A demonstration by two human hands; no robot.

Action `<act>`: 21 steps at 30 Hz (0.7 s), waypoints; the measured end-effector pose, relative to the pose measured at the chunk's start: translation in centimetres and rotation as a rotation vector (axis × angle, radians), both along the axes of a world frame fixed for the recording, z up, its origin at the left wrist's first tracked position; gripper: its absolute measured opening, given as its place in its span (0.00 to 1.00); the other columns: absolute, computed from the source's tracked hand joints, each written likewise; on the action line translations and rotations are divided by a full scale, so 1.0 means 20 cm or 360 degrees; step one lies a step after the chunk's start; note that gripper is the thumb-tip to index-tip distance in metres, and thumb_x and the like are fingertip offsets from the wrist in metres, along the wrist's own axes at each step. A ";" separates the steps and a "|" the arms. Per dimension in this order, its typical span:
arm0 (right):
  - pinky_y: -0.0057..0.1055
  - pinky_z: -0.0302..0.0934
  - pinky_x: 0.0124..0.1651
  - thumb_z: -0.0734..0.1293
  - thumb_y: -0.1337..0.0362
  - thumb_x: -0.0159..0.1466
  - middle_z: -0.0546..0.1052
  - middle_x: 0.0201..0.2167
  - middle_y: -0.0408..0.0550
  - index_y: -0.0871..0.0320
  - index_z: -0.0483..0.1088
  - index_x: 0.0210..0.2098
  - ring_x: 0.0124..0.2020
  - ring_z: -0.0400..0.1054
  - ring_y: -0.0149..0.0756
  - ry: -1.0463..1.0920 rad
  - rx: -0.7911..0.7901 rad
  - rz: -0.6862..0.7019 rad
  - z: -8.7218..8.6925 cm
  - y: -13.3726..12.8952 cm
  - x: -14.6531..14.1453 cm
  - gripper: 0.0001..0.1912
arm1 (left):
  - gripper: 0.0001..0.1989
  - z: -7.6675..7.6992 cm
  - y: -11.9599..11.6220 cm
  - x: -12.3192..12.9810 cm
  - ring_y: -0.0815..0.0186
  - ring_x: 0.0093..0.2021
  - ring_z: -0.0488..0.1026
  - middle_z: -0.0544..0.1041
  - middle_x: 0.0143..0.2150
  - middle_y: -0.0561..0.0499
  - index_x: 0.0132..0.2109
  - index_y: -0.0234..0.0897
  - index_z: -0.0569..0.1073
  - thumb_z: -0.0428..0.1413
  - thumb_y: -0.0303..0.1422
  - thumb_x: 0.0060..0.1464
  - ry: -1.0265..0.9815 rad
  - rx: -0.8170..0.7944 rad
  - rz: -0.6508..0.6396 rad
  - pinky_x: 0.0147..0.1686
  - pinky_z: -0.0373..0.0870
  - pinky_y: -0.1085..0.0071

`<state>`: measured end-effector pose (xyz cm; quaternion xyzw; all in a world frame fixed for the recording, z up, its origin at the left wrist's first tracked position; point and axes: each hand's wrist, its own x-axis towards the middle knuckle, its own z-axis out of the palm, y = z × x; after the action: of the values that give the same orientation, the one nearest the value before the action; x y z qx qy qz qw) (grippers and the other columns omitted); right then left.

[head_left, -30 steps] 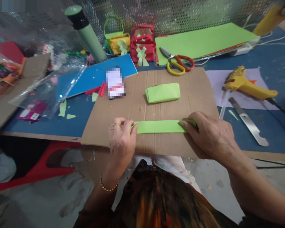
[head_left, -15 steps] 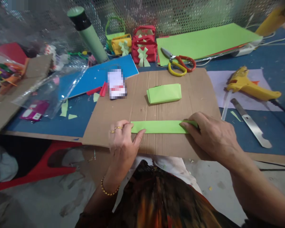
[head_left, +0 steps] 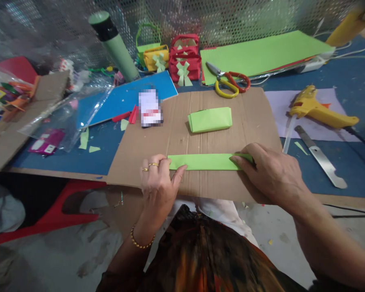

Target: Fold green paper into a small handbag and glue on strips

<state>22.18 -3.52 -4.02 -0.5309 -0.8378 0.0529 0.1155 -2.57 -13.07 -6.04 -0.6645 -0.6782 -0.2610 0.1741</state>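
Observation:
A long green paper strip (head_left: 208,162) lies across the front part of a brown cardboard sheet (head_left: 134,162). My left hand (head_left: 159,176) grips the strip's left end, thumb along its lower edge; two rings show on the fingers. At the other end, my right hand (head_left: 266,170) pinches the strip between thumb and curled fingers. Beyond the strip, a folded green paper piece (head_left: 210,120) rests on the cardboard, touched by neither hand.
Scissors (head_left: 226,82) lie at the cardboard's back edge, a phone (head_left: 150,107) at its left. To the right are a yellow glue gun (head_left: 320,109) and a metal blade (head_left: 325,162). Small paper bags (head_left: 185,65) and a green bottle (head_left: 117,50) stand behind.
The camera view has shifted very slightly. Both hands keep their hold on the strip, with no clear movement of it.

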 end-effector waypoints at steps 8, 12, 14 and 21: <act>0.33 0.40 0.28 0.55 0.48 0.75 0.78 0.29 0.52 0.55 0.70 0.32 0.26 0.66 0.40 0.0069 0.0011 0.0018 -0.01 0.00 0.01 0.24 | 0.15 -0.01 -0.01 0.01 0.53 0.44 0.73 0.78 0.44 0.39 0.43 0.35 0.73 0.57 0.44 0.70 -0.0020 -0.0010 0.0041 0.45 0.69 0.58; 0.32 0.40 0.28 0.55 0.47 0.74 0.78 0.30 0.53 0.55 0.70 0.33 0.26 0.66 0.40 0.0049 -0.0018 0.0014 -0.01 0.00 0.01 0.24 | 0.16 -0.02 0.00 0.00 0.53 0.44 0.73 0.78 0.44 0.38 0.44 0.35 0.72 0.57 0.45 0.69 -0.0013 0.0023 0.0038 0.45 0.69 0.58; 0.32 0.40 0.28 0.55 0.46 0.74 0.78 0.30 0.53 0.55 0.70 0.33 0.26 0.66 0.40 0.0045 -0.0022 0.0002 -0.01 0.00 0.01 0.24 | 0.16 -0.02 0.00 0.01 0.53 0.43 0.73 0.77 0.43 0.39 0.44 0.35 0.72 0.57 0.45 0.69 -0.0018 0.0031 0.0039 0.44 0.69 0.59; 0.32 0.40 0.28 0.57 0.50 0.73 0.79 0.30 0.52 0.55 0.69 0.32 0.26 0.66 0.39 0.0024 -0.0032 0.0002 0.00 0.00 0.01 0.21 | 0.16 0.02 0.00 0.01 0.52 0.43 0.71 0.79 0.45 0.37 0.40 0.37 0.73 0.56 0.45 0.70 0.0106 -0.0101 0.0063 0.41 0.64 0.58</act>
<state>22.32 -3.45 -4.12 -0.5311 -0.8367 0.0654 0.1164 -2.33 -13.05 -5.62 -0.6644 -0.6930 -0.2136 0.1808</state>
